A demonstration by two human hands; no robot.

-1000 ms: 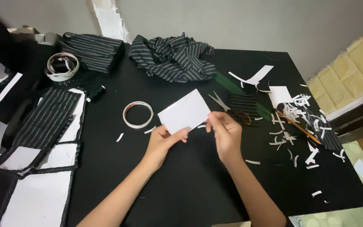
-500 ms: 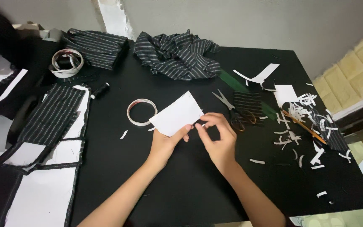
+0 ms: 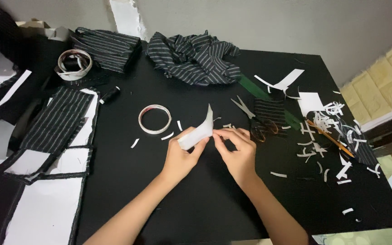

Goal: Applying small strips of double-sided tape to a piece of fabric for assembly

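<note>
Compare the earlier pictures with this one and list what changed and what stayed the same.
The white card, held flat and facing the camera a second ago, has been turned edge-on and bent. The left hand keeps its grip; the right hand moved in to pinch the card's edge. The tape ring, scissors and paper scraps stayed put.

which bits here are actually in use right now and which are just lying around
In use:
- white card, bent, held between both hands
- left hand, pinching its lower end
- right hand, fingertips at its edge

Lying about:
- tape ring
- scissors
- crumpled striped fabric
- pencil among white paper scraps
- second tape roll
- black table
</note>
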